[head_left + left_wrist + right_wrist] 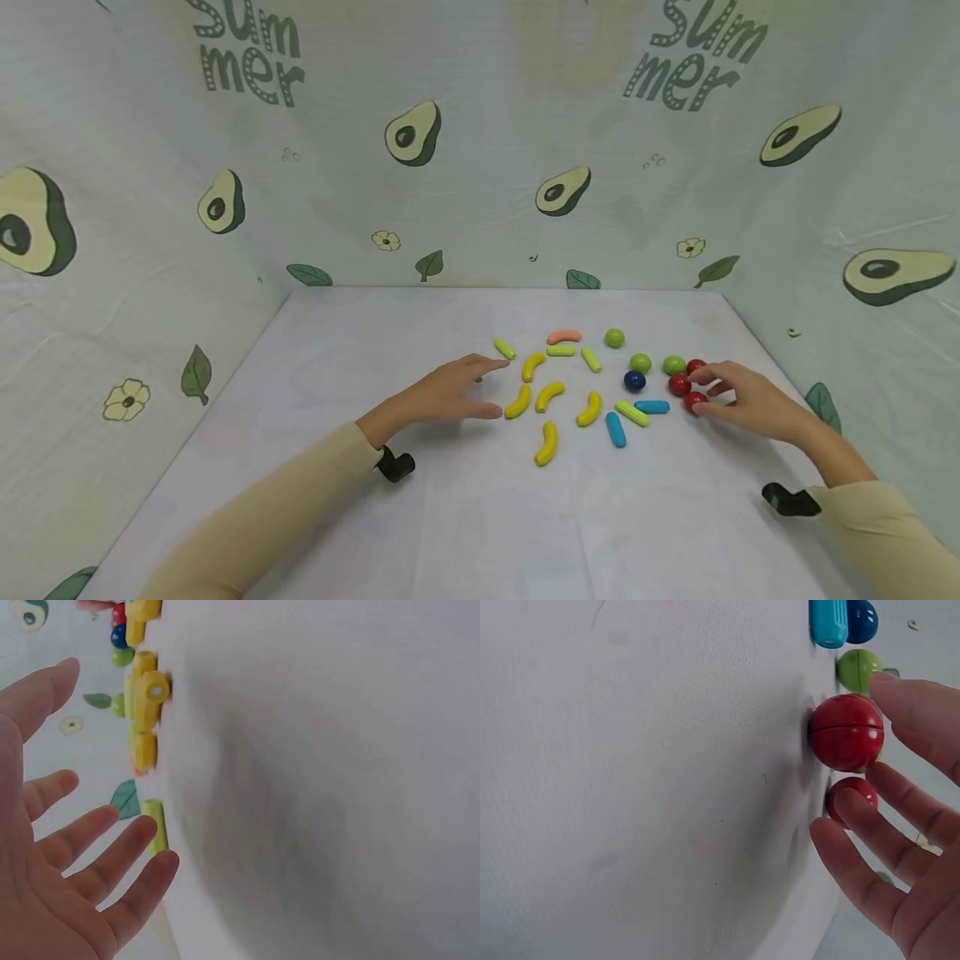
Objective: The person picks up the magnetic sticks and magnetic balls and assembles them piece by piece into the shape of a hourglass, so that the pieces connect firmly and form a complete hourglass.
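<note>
In the head view my left hand point(450, 390) hovers with spread fingers at the left of several small toy bananas point(518, 402); the left wrist view shows nothing in its palm. My right hand point(753, 402) is over the red balls at the right, fingers slightly bent and apart. The nearest red ball point(847, 733) lies between thumb and forefinger in the right wrist view, with no clear grip on it. Behind it is a second red ball point(853, 801). Another red ball point(678, 385) sits beside them, close to a green ball point(673, 365).
Between the hands lie two blue sticks point(616, 430), several light green sticks point(632, 413), a dark blue ball point(634, 381) and a pink curved piece point(564, 337). Further green balls point(614, 337) are behind. Avocado-print cloth walls point(480, 242) enclose the white table point(480, 517).
</note>
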Demonstrator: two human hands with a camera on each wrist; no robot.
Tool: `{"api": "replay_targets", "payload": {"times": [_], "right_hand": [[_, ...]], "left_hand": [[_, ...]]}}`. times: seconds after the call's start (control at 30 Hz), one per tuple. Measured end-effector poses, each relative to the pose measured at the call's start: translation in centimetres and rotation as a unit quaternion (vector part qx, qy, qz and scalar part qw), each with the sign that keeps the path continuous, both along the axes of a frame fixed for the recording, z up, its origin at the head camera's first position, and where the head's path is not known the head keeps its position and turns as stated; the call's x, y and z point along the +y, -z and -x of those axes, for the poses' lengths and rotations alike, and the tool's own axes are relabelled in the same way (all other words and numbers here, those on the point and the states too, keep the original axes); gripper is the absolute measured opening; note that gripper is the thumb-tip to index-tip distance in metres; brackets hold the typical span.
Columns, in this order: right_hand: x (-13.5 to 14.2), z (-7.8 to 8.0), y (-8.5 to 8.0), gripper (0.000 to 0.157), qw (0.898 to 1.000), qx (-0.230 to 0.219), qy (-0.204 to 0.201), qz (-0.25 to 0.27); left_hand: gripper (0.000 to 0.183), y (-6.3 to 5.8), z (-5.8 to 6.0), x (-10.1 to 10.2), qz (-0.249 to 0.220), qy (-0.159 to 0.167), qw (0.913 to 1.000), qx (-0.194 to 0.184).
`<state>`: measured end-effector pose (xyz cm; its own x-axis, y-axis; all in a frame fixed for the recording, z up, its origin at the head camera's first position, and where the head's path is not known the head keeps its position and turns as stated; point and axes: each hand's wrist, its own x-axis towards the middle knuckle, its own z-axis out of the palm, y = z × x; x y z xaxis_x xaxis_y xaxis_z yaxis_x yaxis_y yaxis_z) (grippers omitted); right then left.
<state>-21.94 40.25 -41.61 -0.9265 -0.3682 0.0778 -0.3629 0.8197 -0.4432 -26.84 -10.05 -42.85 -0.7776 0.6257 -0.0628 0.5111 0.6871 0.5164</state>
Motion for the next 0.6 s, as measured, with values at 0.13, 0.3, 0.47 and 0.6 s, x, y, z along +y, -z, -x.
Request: {"api": "replay_targets", "payload": {"times": [0.13, 0.3, 0.47, 0.6], "right_hand": [[0.2, -0.1, 0.2, 0.040, 1.000, 0.013, -0.005, 0.003], [-0.2, 0.1, 0.4, 0.035, 1.000, 0.013, -0.010, 0.005], [-0.7, 0.3, 0.4, 0.033, 1.000, -0.002, -0.006, 0.003], [-0.7, 0.3, 0.4, 0.032, 1.000, -0.013, -0.002, -0.002]], "left_hand": [[0.080, 0.3, 0.3, 1.5, -0.001, 0.025, 0.9997, -0.001], [0.074, 0.8, 0.3, 2.6, 0.003, 0.029, 0.9996, -0.003], [0.067, 1.1, 0.4, 3.3, 0.003, 0.020, 0.9996, 0.019], [0.064, 1.4, 0.7, 3.9, 0.008, 0.009, 0.9996, 0.027]]}}
